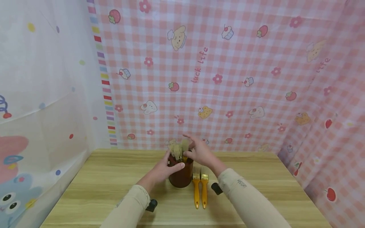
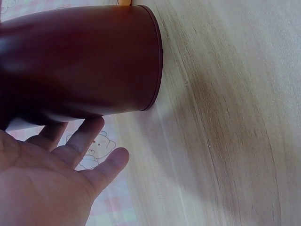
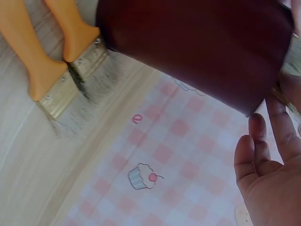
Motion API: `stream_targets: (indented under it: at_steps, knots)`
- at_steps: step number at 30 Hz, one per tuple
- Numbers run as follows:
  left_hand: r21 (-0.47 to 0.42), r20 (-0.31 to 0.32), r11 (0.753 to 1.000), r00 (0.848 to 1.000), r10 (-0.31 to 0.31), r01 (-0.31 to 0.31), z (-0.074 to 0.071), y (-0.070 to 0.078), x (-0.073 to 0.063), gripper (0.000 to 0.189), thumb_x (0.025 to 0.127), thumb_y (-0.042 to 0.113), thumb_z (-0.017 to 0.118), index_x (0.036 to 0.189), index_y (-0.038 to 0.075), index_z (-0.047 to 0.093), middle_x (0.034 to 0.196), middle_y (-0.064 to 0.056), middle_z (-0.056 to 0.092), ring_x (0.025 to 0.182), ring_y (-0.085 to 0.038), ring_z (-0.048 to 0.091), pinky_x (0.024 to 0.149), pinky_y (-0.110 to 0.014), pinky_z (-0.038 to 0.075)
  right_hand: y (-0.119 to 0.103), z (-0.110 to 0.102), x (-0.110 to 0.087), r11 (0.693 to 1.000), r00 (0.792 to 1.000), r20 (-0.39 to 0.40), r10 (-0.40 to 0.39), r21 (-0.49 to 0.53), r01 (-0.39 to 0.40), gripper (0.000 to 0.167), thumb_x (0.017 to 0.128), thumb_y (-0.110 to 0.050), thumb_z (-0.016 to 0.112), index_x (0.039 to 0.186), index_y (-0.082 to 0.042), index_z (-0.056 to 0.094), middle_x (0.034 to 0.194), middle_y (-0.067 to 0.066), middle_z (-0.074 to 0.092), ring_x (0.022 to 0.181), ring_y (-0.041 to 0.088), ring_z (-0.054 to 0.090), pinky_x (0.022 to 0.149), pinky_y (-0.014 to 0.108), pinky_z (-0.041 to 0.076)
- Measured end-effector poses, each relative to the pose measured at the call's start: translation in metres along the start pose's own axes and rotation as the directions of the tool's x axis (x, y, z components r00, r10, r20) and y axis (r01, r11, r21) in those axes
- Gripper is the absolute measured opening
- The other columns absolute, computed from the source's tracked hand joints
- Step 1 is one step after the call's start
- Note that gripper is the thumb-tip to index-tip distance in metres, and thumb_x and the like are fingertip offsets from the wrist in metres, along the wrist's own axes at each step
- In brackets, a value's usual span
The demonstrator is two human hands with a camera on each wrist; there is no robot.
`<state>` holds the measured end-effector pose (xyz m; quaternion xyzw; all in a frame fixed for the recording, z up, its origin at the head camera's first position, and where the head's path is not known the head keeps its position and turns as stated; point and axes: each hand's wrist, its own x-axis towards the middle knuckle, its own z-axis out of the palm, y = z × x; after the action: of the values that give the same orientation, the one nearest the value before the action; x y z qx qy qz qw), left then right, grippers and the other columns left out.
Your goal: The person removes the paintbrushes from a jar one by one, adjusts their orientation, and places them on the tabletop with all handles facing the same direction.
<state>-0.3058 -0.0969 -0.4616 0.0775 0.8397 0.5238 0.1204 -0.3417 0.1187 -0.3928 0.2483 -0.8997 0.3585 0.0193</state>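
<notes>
A dark red-brown cylindrical holder (image 1: 180, 177) stands upright on the table, with pale brush bristles (image 1: 177, 151) sticking up out of its mouth. My left hand (image 1: 166, 167) holds it near the rim, thumb across the front and fingers along the left side. In the left wrist view, fingertips (image 2: 96, 123) meet the holder's wall. Over the right of the mouth, my right hand (image 1: 199, 152) pinches a paintbrush (image 1: 185, 145) whose bristles point up. Its handle is hidden inside the holder. In the right wrist view, two lower fingers (image 3: 257, 127) are bent beside the rim.
Two paintbrushes with orange handles (image 1: 204, 193) lie side by side just right of the holder, bristles away from me. Small black pieces (image 1: 152, 205) show beside both sleeves. Behind the wooden table (image 1: 245, 202) hangs a pink checked curtain (image 1: 199, 95).
</notes>
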Motion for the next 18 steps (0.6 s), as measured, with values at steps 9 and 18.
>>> stream_targets:
  at_steps: [9,18]
  knots:
    - [-0.001,-0.014,1.000,1.000,-0.019,0.019,0.001,-0.001,0.001,0.119,0.090,0.077,0.070,0.175,0.028,0.002,0.177,-0.021,0.024,0.159,-0.047,0.034,0.124,-0.068,0.035,-0.013,-0.026,-0.004,0.955,0.994,-0.101,0.038,0.297,-0.007,0.070,0.102,-0.015,0.076,0.163,-0.027,0.043,0.096,0.012,0.079,0.090,0.028,0.077,0.083,0.045,0.064]
    - [0.018,-0.026,0.999,0.999,-0.026,0.027,0.003,-0.001,0.001,0.123,0.086,0.081,0.071,0.175,0.029,0.004,0.176,-0.021,0.025,0.160,-0.046,0.032,0.125,-0.068,0.033,-0.012,-0.055,-0.010,0.916,0.972,-0.211,0.106,0.402,-0.013,0.067,0.102,-0.015,0.076,0.160,-0.030,0.047,0.104,0.017,0.080,0.096,0.032,0.078,0.086,0.041,0.065]
